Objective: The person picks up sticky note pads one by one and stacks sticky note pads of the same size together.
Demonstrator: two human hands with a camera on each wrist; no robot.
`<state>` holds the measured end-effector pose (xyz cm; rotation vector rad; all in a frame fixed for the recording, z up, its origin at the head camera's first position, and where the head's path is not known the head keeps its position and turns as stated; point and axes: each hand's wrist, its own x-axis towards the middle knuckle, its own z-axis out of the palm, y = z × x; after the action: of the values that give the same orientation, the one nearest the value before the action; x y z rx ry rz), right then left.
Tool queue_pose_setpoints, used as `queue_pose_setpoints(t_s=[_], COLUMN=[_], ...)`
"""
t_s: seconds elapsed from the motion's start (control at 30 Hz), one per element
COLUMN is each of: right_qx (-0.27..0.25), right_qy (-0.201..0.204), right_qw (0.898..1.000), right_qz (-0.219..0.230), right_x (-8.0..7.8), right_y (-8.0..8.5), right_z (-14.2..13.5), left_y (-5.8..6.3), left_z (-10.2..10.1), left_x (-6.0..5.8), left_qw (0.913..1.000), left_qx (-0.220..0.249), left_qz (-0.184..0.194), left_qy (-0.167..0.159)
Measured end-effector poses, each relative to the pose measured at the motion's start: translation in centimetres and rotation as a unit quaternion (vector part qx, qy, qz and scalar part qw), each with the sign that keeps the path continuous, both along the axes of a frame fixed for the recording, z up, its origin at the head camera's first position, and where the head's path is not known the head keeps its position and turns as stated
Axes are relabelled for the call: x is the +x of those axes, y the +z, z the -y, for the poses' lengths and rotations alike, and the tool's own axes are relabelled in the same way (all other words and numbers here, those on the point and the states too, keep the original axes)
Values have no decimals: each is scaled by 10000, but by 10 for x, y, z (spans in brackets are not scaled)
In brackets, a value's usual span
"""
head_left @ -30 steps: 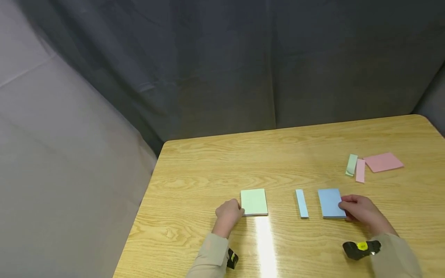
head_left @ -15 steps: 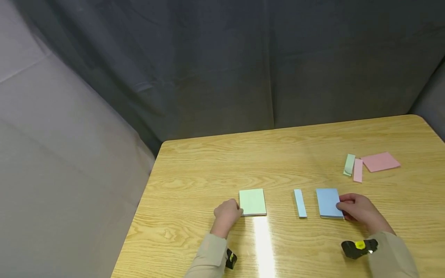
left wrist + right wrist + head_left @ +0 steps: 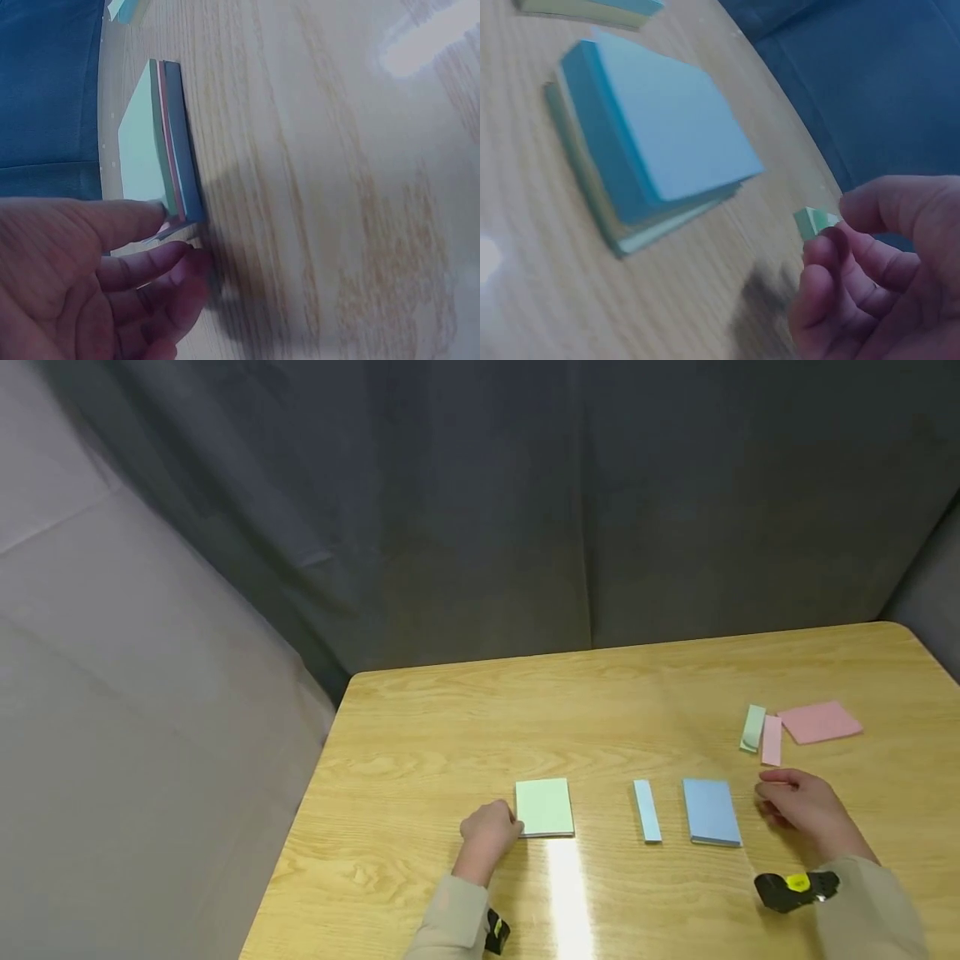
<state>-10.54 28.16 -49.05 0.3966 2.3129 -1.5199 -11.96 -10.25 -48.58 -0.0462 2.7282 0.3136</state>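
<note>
A square stack of sticky note pads (image 3: pixel 544 808) lies in front of my left hand (image 3: pixel 489 828), pale green on top. The left wrist view shows pink and blue layers under the green in that stack (image 3: pixel 146 150). My left thumb touches the corner, with the fingers curled close beside it, pinching the edge. A second stack of sticky note pads (image 3: pixel 712 812) is blue on top, with yellowish and green layers below in the right wrist view. My right hand (image 3: pixel 806 810) hovers to its right, apart from it, fingers loosely curled around nothing.
Between the stacks lies a narrow light-blue sticky note strip pad (image 3: pixel 647 811). Farther back on the right are a narrow green strip pad (image 3: pixel 753 727), a narrow pink strip pad (image 3: pixel 772 741) and a wider pink pad (image 3: pixel 821 722). Dark curtain (image 3: pixel 480 510) hangs behind the wooden table (image 3: pixel 420 718).
My right hand has let go of the blue-topped stack and moved off to the right. The left hand stays at the green-topped stack. The head view has tilted slightly up.
</note>
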Motion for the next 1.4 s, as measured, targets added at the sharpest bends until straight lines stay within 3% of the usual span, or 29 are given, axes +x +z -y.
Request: queue_pose_setpoints(t_s=[0.2,0.33,0.43,0.53,0.67,0.8,0.9,1.0,1.2,1.4], right_qx=[-82,-48,415,1127,1860,2435,2747,2946,3091,3293], right_qy=[-510,-1110,-1423,-1480,-1160,-316,351,709,499,333], right_qw=[9987,9938,9889,9821,9723,9592,9493,9412,9319,9284], right_qz=[-4,54,-41,-296,-814,-1400,-1488,-1496,-1830,-1690], right_x=[-7,-12,-17,-21,-28,-35,-37,-37,-36,-31], right_y=[-1,-2,-3,-8,-16,-26,-33,-35,-29,-25], right_z=[-10,-19,-27,-33,-38,-44,-49,-52,-47,-56], left_y=[-1,-1,-2,-3,-4,-5,-6,-7,-5,-2], left_z=[3,2,2,2,1,1,0,0,0,1], left_x=[2,2,3,3,4,5,5,5,2,0], left_qw=[9999,9999,9999,9999,9998,9997,9996,9995,9994,9992], left_qx=[112,135,98,46,37,94,155,159,129,123], left_qz=[-60,-92,-87,-105,-207,-226,-245,-261,-328,-380], left_qy=[36,42,57,61,55,20,-14,-38,-28,-18])
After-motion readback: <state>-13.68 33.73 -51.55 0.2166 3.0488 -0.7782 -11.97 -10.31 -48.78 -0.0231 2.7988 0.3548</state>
